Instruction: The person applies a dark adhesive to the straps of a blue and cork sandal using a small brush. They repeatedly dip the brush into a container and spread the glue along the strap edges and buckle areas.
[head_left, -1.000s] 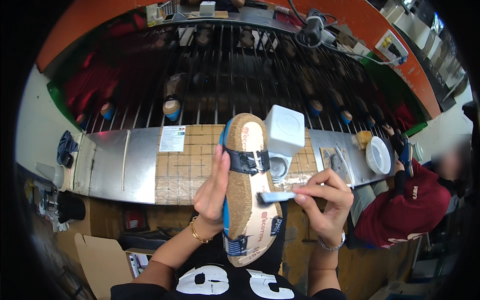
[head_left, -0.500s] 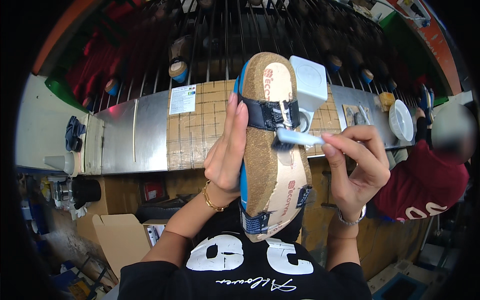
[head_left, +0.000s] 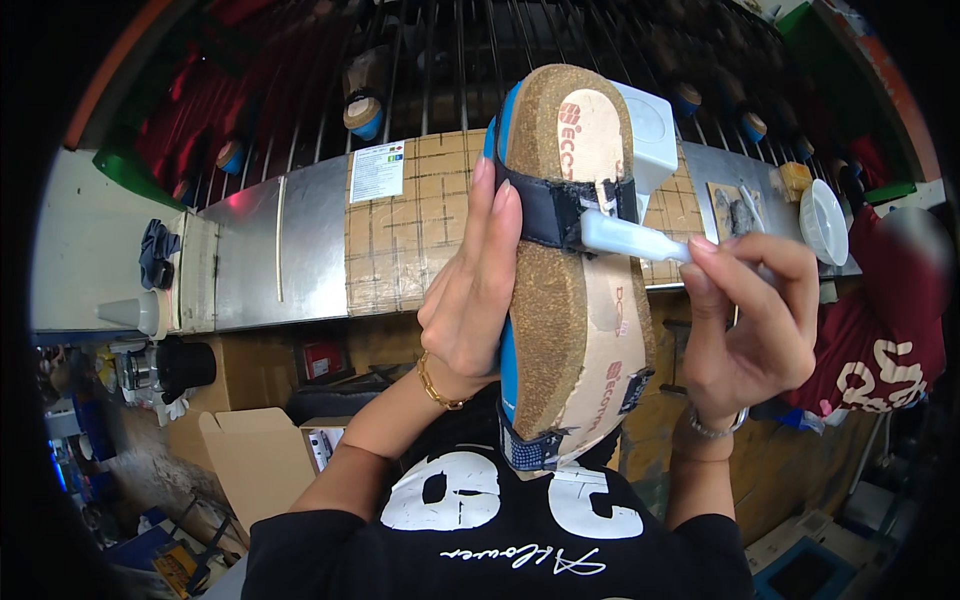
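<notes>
Fingers of the left hand press flat along the upheld cork sandal sole, right-hand fingers pinch a white brush at its dark strap; a slip could smear the cork.

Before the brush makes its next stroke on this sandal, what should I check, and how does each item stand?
1. Left hand grips the sandal firmly along its edge: ok.
2. Right hand pinches the brush handle between its fingertips: ok.
3. Brush tip sits at the dark strap: ok.
4. Sandal's bottom side faces the camera, in full view: ok.
5. Glue or anything else loaded on the brush tip: cannot tell.
6. White container stays within reach behind the sandal: ok.
</notes>
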